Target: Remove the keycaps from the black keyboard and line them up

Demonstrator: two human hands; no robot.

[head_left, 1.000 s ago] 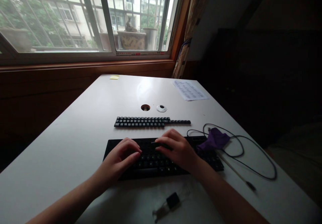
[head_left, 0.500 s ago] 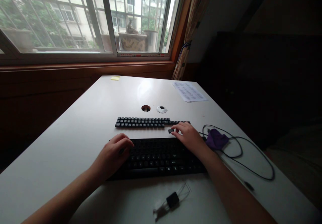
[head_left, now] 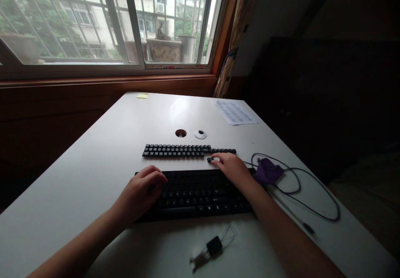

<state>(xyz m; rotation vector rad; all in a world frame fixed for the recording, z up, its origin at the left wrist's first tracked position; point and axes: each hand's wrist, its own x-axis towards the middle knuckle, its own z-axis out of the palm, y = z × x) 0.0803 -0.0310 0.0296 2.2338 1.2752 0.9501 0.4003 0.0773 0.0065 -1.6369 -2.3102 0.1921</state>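
My right hand [head_left: 233, 167] pinches a small black keycap [head_left: 210, 160] between thumb and fingers. The keycap is at the table surface, just right of the near row of loose black keycaps [head_left: 175, 150]. Below them lies a black keyboard [head_left: 184, 210], its upper rows looking stripped of caps while lower keys and the space bar remain on. My left hand [head_left: 142, 192] is curled over the keyboard's left end, gripping it, with its fingertips partly hidden. A keycap puller [head_left: 214, 246], wire loops with a black middle, lies in front of the keyboard.
A purple cloth [head_left: 268, 171] and a looped black cable [head_left: 325, 190] lie on the right. Printed papers [head_left: 236, 112] and a yellow note [head_left: 142, 95] rest on the far side of the white table [head_left: 103, 153]. A cable hole [head_left: 180, 133] and its white cover [head_left: 200, 134] lie behind the keycaps.
My right hand has shifted the keycap slightly left, closer to the end of the near keycap row. My left hand stays on the keyboard.
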